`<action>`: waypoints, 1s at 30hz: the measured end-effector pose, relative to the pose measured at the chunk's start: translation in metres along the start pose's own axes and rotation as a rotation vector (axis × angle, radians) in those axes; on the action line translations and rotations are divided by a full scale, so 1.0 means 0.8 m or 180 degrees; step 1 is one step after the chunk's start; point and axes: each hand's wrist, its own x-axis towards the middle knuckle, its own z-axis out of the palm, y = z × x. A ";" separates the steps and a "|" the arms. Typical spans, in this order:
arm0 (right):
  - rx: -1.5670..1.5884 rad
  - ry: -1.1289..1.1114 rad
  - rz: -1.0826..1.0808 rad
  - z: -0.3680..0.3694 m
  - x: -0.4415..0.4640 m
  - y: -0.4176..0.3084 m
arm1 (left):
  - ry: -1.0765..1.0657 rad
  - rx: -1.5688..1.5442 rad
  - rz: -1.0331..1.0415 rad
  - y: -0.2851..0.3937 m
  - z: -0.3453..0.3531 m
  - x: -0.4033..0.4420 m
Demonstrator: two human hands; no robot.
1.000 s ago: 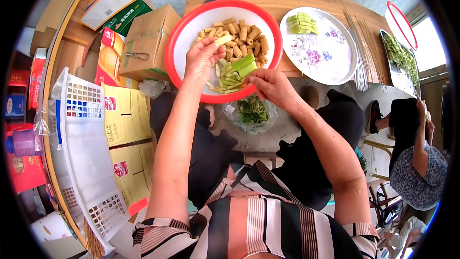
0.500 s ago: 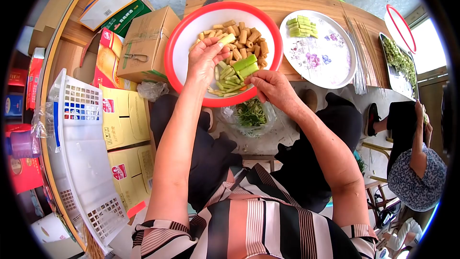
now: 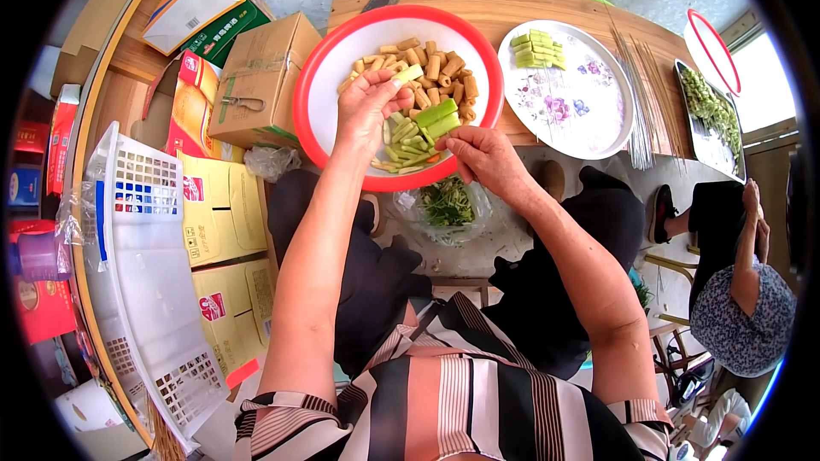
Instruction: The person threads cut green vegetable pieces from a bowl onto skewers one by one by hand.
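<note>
A white basin with a red rim (image 3: 309,128) holds brown cut tube pieces (image 3: 444,64) and green stalk pieces (image 3: 410,147). Over its left part, my left hand (image 3: 367,107) pinches a pale green piece (image 3: 408,74). My right hand (image 3: 483,156) is closed at the basin's lower right rim, its fingertips on a skewer-like item too thin to make out fully, with green pieces (image 3: 439,119) at the fingertips. To the right, a white floral plate (image 3: 568,107) bears a small stack of green pieces (image 3: 538,49).
Thin skewers (image 3: 636,102) lie right of the plate, beside a tray of greens (image 3: 713,111). A bag of leafy greens (image 3: 448,205) is below the basin. Cardboard boxes (image 3: 265,77) and a white crate (image 3: 149,265) stand left. Another person (image 3: 743,307) sits at the right.
The view has shifted slightly, and the basin and plate appear a little lower. Both hands keep nearly the same pose, with the pale piece still in my left fingers.
</note>
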 end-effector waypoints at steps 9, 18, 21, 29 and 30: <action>0.0068 -0.0021 0.0026 0.002 -0.001 -0.002 | 0.0213 -0.0043 0.0037 0.002 0.001 0.000; 0.0111 -0.0033 0.0089 0.000 -0.001 -0.003 | 0.0135 0.0054 0.0113 0.002 0.002 -0.001; 0.0114 -0.0042 0.0074 0.001 0.000 -0.001 | 0.0137 0.0067 0.0125 0.002 0.002 -0.001; 0.0126 -0.0065 0.0076 0.001 0.001 0.001 | 0.0103 0.0081 0.0171 0.002 0.001 0.000; 0.0129 -0.0068 0.0101 0.001 0.001 0.001 | 0.0103 0.0081 0.0171 0.001 0.001 0.000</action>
